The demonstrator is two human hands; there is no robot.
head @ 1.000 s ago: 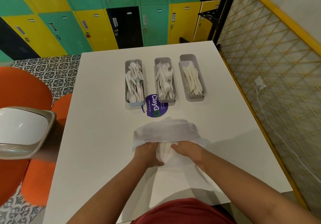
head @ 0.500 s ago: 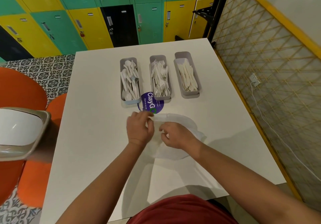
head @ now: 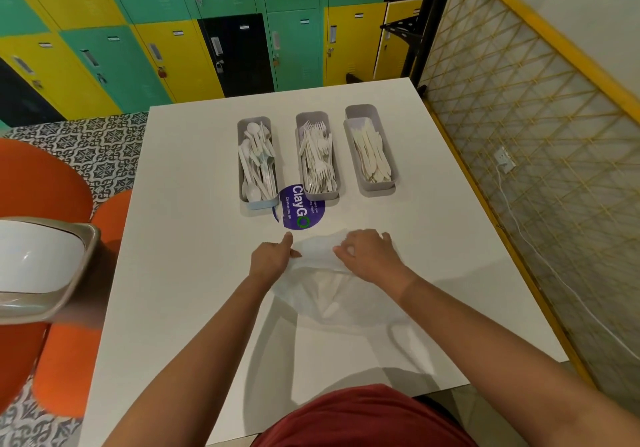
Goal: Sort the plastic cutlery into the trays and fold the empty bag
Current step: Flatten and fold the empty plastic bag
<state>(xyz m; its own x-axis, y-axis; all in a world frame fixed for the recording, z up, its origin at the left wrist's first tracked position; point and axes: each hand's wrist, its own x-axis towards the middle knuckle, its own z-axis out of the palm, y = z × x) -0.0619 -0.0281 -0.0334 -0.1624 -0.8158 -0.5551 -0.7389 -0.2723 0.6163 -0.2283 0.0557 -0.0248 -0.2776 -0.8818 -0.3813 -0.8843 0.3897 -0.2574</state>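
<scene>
A thin, translucent white bag (head: 325, 294) is being flattened on a smooth white table (head: 180, 238), its crinkled film spreading toward the person from both hands. The left hand (head: 272, 259) is being held palm down at the bag's left edge, fingers closed on the film and one finger pointing ahead. The right hand (head: 367, 256) is being pressed on the far fold, fingers curled and pinching it. Beyond the hands, three narrow grey trays are being kept side by side: spoons (head: 258, 162) are lying in the left tray (head: 242, 155), forks (head: 317, 162) in the middle tray (head: 298, 155), knives (head: 370, 155) in the right tray (head: 360, 114). A round purple sticker (head: 299, 212) is lying between hands and trays.
</scene>
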